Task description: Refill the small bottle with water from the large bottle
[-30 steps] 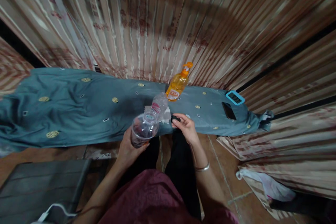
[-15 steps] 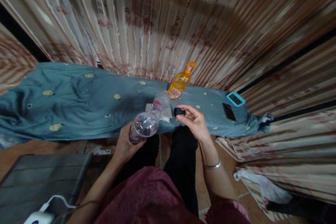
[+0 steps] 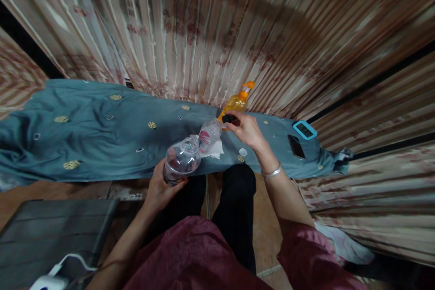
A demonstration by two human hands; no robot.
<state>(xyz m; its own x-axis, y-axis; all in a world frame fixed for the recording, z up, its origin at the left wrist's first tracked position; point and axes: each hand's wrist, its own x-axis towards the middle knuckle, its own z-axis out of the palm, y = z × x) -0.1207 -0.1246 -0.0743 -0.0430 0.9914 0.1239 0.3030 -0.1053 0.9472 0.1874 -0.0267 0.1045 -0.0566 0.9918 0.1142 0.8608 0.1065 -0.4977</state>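
My left hand [image 3: 162, 186] is wrapped around the base of a clear plastic bottle [image 3: 190, 152] with a pink label, tilted with its neck pointing away from me. My right hand [image 3: 246, 129] pinches a small black cap [image 3: 230, 119] right at the bottle's mouth. Behind my right hand stands an orange pump bottle [image 3: 238, 102], partly hidden by my fingers. All of this is over a blue-grey embroidered cloth [image 3: 102, 131] spread on a surface against a striped curtain.
A white tissue [image 3: 215, 149] lies under the bottle. A small white disc [image 3: 243, 152] sits on the cloth near my wrist. A black phone [image 3: 296, 146] and a blue-framed clock [image 3: 305, 130] lie at the right end. A dark stool [image 3: 50, 231] stands lower left.
My right hand has lifted the black cap from the cloth's near edge and carried it forward to the bottle's mouth. The left hand has kept hold of the bottle, shifting slightly left.
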